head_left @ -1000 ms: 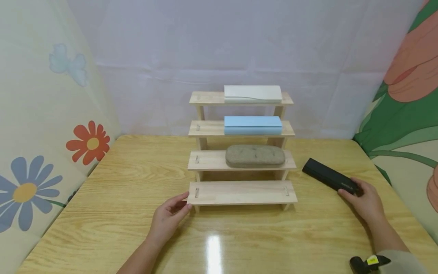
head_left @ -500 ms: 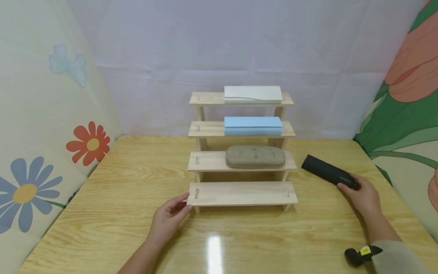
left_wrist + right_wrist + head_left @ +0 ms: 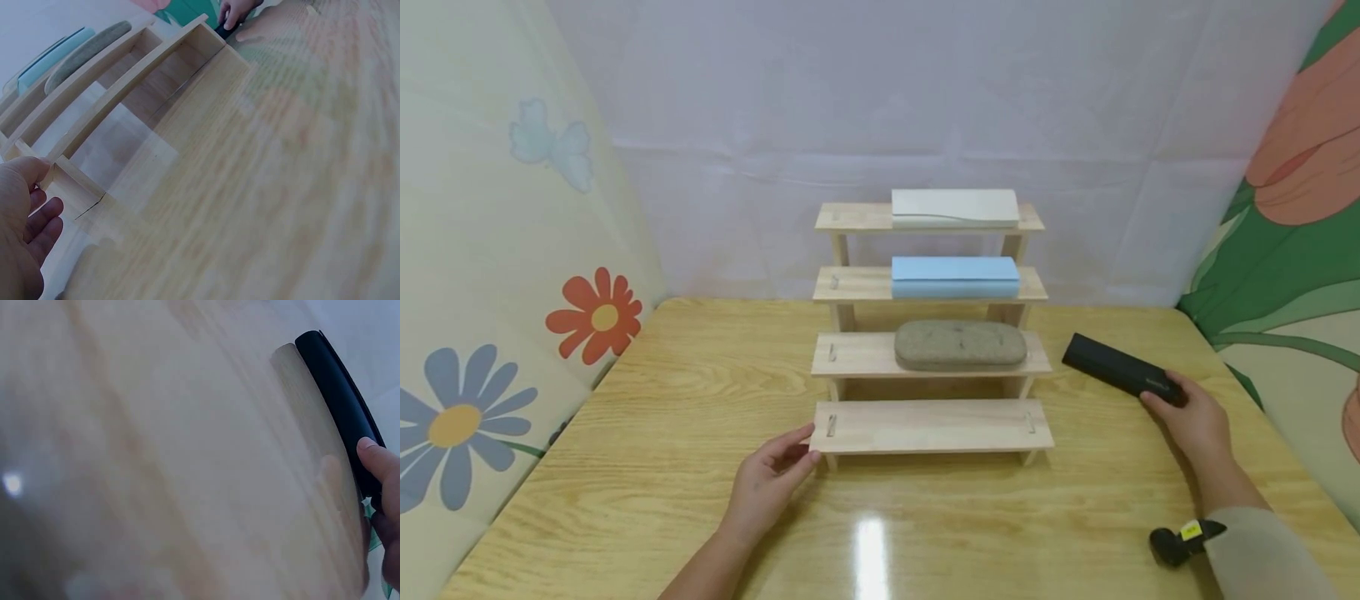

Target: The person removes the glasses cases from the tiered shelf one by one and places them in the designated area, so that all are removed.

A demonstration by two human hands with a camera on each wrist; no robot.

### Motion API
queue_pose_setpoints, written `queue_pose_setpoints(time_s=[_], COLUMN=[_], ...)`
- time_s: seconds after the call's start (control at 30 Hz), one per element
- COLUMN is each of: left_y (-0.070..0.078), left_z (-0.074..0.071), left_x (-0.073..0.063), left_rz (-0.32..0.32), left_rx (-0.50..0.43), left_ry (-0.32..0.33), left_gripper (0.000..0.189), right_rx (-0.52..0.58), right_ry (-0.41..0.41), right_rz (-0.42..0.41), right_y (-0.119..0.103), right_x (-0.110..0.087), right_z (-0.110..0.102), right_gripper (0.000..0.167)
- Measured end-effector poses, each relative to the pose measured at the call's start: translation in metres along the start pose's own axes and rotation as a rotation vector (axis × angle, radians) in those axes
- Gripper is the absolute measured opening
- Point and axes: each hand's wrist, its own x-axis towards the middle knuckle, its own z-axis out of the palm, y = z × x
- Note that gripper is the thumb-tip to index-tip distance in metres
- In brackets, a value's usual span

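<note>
Your right hand (image 3: 1201, 425) pinches the black case (image 3: 1116, 367), hiding its near end; its long axis slants left toward the worktop's (image 3: 700, 400) back edge. Your left hand (image 3: 766, 483) pinches the wooden stand (image 3: 932, 427).

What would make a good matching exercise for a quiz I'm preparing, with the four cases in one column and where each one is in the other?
Column 1
1. White case
2. Light blue case
3. Grey-brown case
4. Black case

Column 2
A. On the third shelf from the top
B. Gripped at one end by the right hand
C. On the top shelf
D. On the second shelf from the top

Right pairs: 1-C, 2-D, 3-A, 4-B
</note>
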Motion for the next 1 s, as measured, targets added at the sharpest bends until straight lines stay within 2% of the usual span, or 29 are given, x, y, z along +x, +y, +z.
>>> queue_pose_setpoints(time_s=[1.0], left_y=[-0.002], left_z=[0.0], left_x=[0.0], left_rz=[0.001], left_rx=[0.003], left_ry=[0.009], left_gripper=[0.037], right_rx=[-0.013], right_ry=[-0.004], right_rz=[0.043], right_y=[-0.002], right_x=[0.028], right_z=[-0.001], right_gripper=[0.076])
